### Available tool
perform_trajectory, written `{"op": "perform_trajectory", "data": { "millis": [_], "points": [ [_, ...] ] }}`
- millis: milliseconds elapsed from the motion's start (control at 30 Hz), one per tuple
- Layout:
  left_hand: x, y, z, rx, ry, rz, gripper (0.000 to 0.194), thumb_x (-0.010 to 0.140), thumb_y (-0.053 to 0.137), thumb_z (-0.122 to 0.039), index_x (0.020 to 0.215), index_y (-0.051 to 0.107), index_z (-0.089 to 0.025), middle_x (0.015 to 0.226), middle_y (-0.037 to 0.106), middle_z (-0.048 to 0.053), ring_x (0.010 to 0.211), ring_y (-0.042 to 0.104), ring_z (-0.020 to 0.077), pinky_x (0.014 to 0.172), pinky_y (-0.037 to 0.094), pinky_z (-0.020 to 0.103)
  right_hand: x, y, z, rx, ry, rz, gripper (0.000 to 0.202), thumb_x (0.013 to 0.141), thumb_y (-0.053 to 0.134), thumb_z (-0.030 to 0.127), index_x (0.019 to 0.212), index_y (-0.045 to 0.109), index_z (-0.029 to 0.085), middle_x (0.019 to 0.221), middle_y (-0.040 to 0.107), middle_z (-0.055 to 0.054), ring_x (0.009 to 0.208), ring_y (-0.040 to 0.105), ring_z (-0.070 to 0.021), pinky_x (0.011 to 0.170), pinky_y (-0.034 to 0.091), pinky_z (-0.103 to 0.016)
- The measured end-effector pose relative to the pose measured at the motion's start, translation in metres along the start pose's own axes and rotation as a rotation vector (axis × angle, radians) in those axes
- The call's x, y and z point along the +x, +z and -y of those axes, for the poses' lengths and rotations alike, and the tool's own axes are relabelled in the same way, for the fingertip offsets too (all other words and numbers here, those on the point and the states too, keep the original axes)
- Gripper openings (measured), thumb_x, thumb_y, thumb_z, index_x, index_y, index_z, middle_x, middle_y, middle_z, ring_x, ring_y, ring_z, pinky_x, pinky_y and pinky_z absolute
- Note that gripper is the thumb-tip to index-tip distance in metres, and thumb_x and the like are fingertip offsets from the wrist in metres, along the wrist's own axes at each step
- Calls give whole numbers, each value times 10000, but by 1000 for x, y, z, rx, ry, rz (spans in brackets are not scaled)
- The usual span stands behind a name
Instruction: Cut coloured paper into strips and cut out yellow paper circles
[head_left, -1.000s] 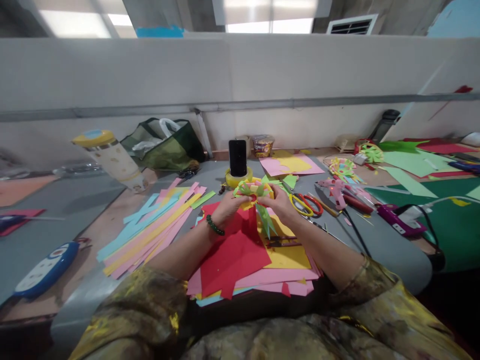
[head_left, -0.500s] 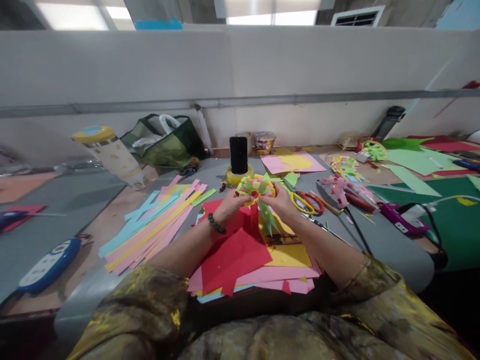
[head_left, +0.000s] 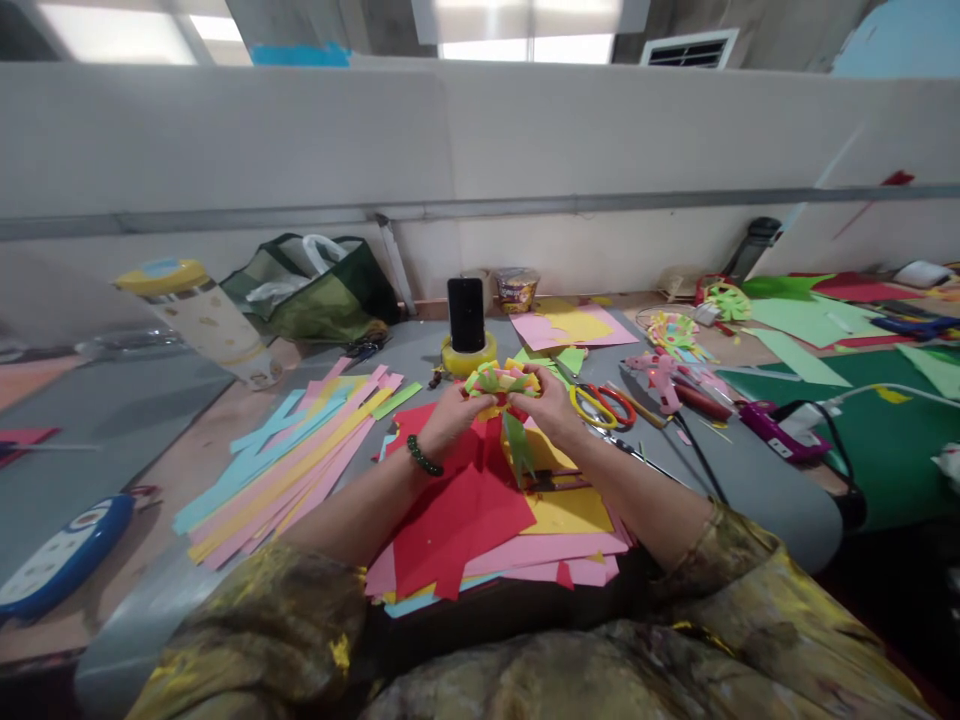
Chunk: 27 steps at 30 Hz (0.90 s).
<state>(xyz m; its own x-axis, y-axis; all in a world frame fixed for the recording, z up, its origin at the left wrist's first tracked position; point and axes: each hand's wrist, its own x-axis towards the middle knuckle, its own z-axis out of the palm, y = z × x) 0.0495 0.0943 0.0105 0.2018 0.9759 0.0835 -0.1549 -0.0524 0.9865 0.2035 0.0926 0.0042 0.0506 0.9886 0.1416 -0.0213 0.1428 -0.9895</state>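
Observation:
Between my two hands is a round paper flower (head_left: 501,378) of green, pink and yellow strips, with a green paper tail (head_left: 517,445) hanging below it. My left hand (head_left: 452,415) grips its left side, thumb on the near edge. On the right side, my right hand (head_left: 551,403) holds it with thumb and fingers. Red paper sheets (head_left: 465,500) lie under my hands, over yellow (head_left: 577,512) and pink sheets. Just beyond the flower a black phone (head_left: 466,315) leans upright on a yellow tape roll (head_left: 470,356).
Paper strips (head_left: 300,460) are fanned out at the left, near a tilted tumbler (head_left: 202,320) and a green bag (head_left: 322,295). To the right lie scissors (head_left: 595,407), a pink glue gun (head_left: 660,378), a purple power strip (head_left: 784,432) and finished-looking paper flowers (head_left: 673,333).
The view has shifted slightly right. The flower is tipped so its face shows less, and both hands still hold it.

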Motion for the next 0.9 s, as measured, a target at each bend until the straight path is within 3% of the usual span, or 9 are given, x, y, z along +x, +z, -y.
{"op": "perform_trajectory", "data": {
  "millis": [167,433,733,900],
  "points": [
    [0,0,-5,-21,25,-41,255,522,778,-301,745,748,-183,836,770,55,984,678,298,938,483,391,-1,0,2,97,11,42,460,519,770,375,915,596,219,784,674,24,761,647,-192,711,536,-333],
    [1,-1,0,-6,-30,-118,313,540,776,-403,769,739,-194,823,768,60,908,692,287,867,499,394,-2,2,4,94,3,15,426,487,725,306,885,598,222,792,686,19,783,644,-211,757,535,-358],
    [-3,3,1,55,-24,-73,263,476,766,-320,706,720,-199,780,752,24,861,671,266,805,498,354,1,1,3,86,9,-63,485,436,773,308,883,606,220,812,682,26,777,634,-209,763,526,-359],
    [-3,5,-2,38,-11,-60,247,484,731,-298,713,732,-207,815,766,27,859,669,258,808,506,347,1,-2,2,110,2,-19,440,509,742,358,905,602,226,809,678,26,779,635,-200,747,523,-342]
  ]
}}
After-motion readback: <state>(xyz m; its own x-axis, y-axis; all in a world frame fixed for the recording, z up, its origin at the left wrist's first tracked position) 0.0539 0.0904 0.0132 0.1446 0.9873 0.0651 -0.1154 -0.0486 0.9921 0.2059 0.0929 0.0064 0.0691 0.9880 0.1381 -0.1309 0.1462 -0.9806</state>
